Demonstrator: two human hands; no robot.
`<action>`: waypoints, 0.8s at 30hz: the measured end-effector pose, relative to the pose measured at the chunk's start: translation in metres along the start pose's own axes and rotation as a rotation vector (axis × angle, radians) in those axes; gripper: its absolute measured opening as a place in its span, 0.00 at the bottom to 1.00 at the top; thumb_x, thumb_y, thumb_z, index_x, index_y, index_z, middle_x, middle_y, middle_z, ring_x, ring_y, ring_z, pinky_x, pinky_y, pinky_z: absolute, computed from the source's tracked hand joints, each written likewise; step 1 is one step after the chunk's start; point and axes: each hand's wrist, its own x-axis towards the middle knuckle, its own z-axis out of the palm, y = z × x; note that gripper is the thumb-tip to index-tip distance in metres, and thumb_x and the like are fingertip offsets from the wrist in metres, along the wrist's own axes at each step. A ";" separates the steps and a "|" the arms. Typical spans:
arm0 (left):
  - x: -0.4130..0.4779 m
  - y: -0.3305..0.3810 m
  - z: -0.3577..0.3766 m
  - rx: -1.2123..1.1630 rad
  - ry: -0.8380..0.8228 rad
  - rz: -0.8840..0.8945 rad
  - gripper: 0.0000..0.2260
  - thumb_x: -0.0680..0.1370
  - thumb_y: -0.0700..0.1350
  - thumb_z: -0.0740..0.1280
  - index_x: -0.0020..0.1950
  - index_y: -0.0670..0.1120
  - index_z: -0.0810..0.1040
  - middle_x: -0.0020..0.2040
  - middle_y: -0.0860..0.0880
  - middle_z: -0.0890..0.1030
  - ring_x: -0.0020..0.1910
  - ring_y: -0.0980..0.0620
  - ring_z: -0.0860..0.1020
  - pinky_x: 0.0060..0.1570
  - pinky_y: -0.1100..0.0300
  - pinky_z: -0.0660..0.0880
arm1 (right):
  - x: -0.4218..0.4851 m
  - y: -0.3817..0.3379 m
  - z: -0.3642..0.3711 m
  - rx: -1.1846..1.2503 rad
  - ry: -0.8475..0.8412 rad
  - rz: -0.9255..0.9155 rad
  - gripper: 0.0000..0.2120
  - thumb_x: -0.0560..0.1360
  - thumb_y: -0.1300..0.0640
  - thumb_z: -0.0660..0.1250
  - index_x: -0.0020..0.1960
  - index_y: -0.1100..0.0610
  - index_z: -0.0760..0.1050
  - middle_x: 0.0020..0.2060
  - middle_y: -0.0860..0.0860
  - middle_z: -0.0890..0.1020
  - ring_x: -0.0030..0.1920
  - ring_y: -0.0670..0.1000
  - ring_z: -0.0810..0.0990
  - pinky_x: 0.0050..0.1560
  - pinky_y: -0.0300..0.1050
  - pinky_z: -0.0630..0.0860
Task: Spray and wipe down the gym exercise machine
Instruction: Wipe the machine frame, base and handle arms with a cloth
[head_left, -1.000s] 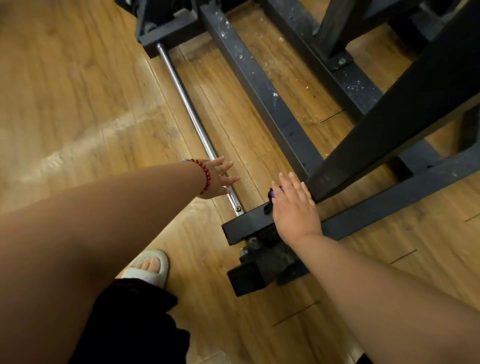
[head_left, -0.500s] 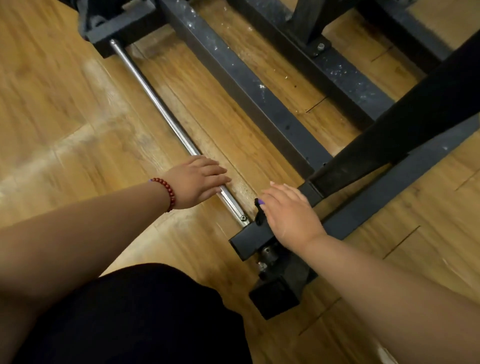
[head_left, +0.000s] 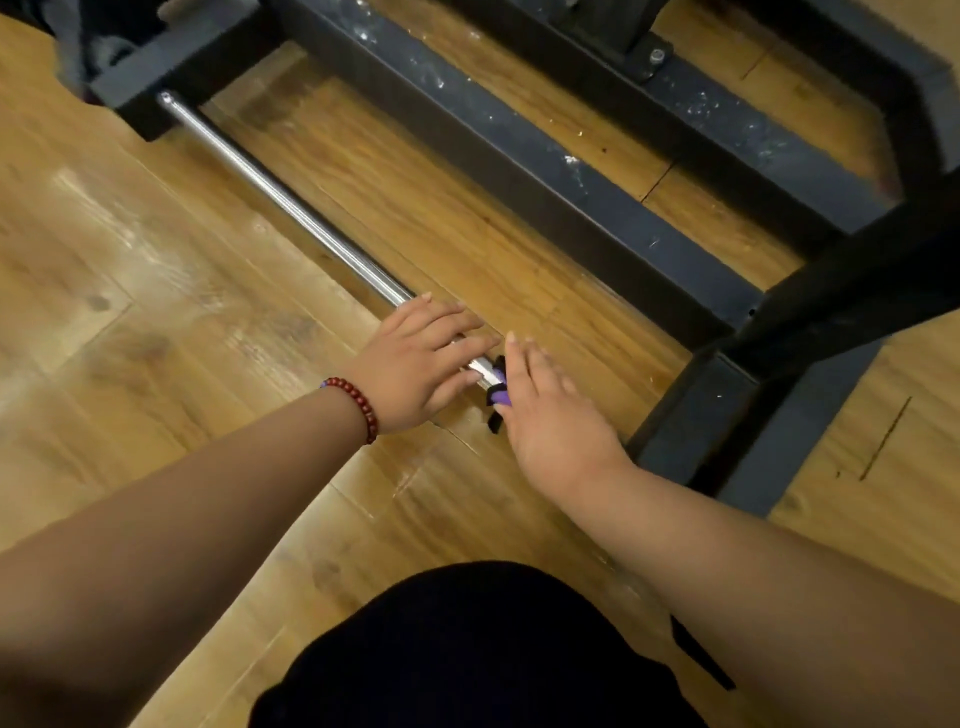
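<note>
The left hand (head_left: 415, 364) lay flat on the near end of the silver bar (head_left: 291, 208), fingers loose. The right hand (head_left: 550, 415) touched a small purple thing (head_left: 500, 395) — gripped or not, I cannot tell. The machine frame (head_left: 519, 171) sat at 1 o'clock. A hand could slip on the smooth bar. No writing showed.

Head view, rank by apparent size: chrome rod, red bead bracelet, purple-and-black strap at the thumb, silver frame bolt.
1. Long shiny chrome rod, clearly largest.
2. Red bead bracelet, only partly in view.
3. Purple-and-black strap, partly hidden; close to the bracelet, so their order is unsure.
4. Small silver bolt, smallest, though farthest from the camera.
</note>
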 end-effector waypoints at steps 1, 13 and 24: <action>-0.001 -0.001 0.002 -0.003 0.016 0.010 0.19 0.83 0.56 0.53 0.68 0.50 0.72 0.65 0.46 0.77 0.67 0.43 0.72 0.70 0.43 0.62 | -0.007 0.001 0.001 -0.018 -0.025 0.003 0.36 0.84 0.50 0.51 0.75 0.56 0.25 0.79 0.57 0.40 0.79 0.55 0.45 0.76 0.47 0.54; -0.007 -0.018 0.001 -0.025 0.128 -0.031 0.21 0.82 0.53 0.56 0.68 0.44 0.75 0.65 0.46 0.77 0.68 0.44 0.71 0.72 0.48 0.56 | -0.013 -0.008 -0.006 -0.144 -0.049 -0.078 0.39 0.82 0.57 0.54 0.70 0.54 0.20 0.75 0.54 0.27 0.77 0.57 0.32 0.75 0.49 0.56; -0.009 -0.020 -0.005 -0.004 0.102 -0.040 0.22 0.80 0.53 0.55 0.68 0.43 0.75 0.67 0.44 0.76 0.69 0.43 0.71 0.71 0.46 0.59 | 0.014 -0.023 -0.009 -0.170 -0.036 -0.131 0.38 0.81 0.59 0.53 0.76 0.51 0.27 0.74 0.51 0.26 0.77 0.57 0.31 0.75 0.51 0.54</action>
